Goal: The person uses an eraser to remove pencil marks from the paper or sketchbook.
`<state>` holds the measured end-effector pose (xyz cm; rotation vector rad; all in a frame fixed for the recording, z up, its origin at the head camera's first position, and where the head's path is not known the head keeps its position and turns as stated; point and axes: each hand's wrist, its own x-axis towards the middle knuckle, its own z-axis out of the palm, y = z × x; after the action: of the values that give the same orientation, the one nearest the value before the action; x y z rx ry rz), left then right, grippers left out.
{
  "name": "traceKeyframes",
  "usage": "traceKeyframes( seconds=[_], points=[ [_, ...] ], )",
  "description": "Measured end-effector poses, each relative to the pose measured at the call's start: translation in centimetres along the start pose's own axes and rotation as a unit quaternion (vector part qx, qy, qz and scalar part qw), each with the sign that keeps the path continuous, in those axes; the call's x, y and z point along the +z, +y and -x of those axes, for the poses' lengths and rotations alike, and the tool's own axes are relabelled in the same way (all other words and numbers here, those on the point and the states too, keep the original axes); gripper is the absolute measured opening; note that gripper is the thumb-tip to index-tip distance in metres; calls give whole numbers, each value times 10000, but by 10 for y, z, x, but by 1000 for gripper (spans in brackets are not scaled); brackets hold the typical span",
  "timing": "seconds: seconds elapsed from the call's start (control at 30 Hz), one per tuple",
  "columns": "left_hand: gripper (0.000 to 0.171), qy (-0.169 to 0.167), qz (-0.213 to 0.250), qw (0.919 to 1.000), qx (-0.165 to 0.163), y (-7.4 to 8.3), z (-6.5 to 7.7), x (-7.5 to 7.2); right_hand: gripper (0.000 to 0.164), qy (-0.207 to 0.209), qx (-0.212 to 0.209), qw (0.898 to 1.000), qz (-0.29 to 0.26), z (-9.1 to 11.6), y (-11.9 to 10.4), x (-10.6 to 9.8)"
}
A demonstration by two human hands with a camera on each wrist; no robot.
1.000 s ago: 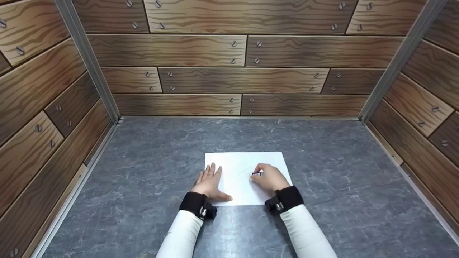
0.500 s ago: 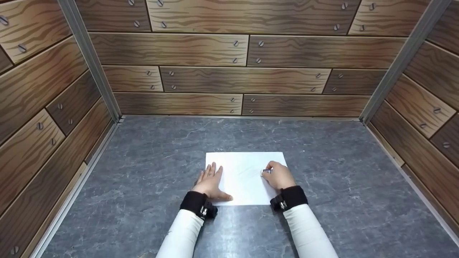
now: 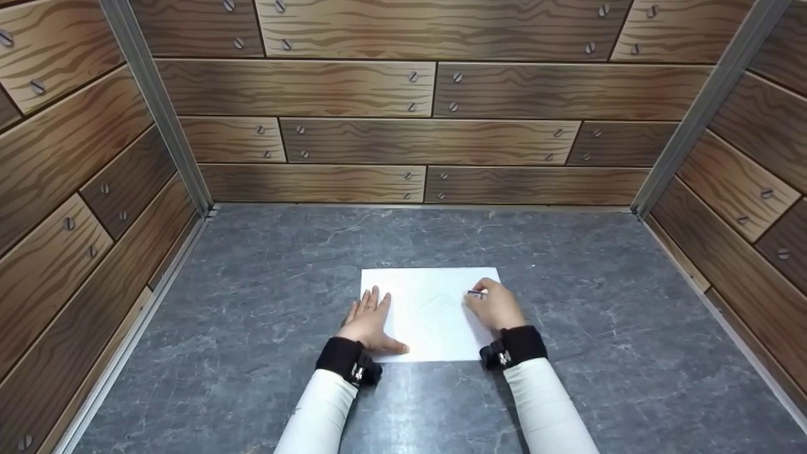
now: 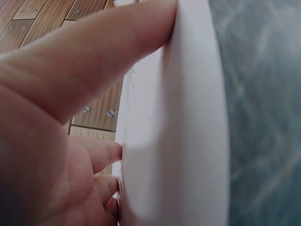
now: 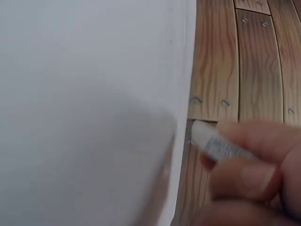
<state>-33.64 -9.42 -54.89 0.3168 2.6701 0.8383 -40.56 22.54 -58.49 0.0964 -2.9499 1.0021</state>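
A white sheet of paper lies on the grey tabletop. My left hand rests flat on its left side, fingers spread and thumb at the near edge. Between the thumb and fingers of my right hand is a small white eraser in a printed sleeve, held over the right part of the sheet. In the right wrist view the eraser's white end points toward the paper, and the fingers cover its other end. Faint pencil lines cross the middle of the sheet.
Wood-patterned panels enclose the tabletop at the back and both sides, with grey metal posts in the corners. Black bands with small cameras sit on both wrists, over white sleeves.
My right hand has moved to the right and a little away from me with the eraser, from the sheet's middle toward its right edge. The left hand has stayed in place.
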Motion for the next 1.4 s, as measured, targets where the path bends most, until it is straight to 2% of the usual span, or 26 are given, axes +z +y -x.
traceKeyframes(
  seconds=[0.1, 0.2, 0.47, 0.53, 0.63, 0.77, 0.83, 1.17, 1.27, 1.4],
  points=[
    [128, 12, -31, 10000, -4, -1, 0, 0, 17, -399, -313, 9987, -96, 0, -5, 6],
    [128, 18, -49, 10000, 21, -2, -1, 1, 16, -539, -376, 9978, -32, 0, -7, 10],
    [129, 30, 28, 9999, 100, -4, -5, 2, 18, -23, 67, 9999, 110, 2, -3, 1],
    [128, 34, 29, 9999, 106, -3, -5, 2, 19, 65, 13, 9999, 92, 8, -7, -3],
    [128, 38, 17, 9999, 92, -3, -4, 2, 18, -41, -95, 9999, 11, 9, -10, 0],
    [128, 15, 53, 10000, 80, -3, -3, 1, 16, -502, -283, 9983, -45, 4, -12, 8],
    [129, 20, 83, 9999, 80, -3, -3, 1, 16, -587, -303, 9978, -58, 3, -12, 9],
    [128, 45, 32, 9999, 102, -3, -5, 3, 20, -57, 225, 9997, 76, 0, -1, -1],
    [128, 41, 46, 9999, 104, -5, -5, 4, 20, -50, 161, 9999, -12, -1, -1, 2],
    [129, 69, 39, 9999, 104, -5, -5, 3, 19, -348, -119, 9992, -156, -4, -5, 9]
  ],
)
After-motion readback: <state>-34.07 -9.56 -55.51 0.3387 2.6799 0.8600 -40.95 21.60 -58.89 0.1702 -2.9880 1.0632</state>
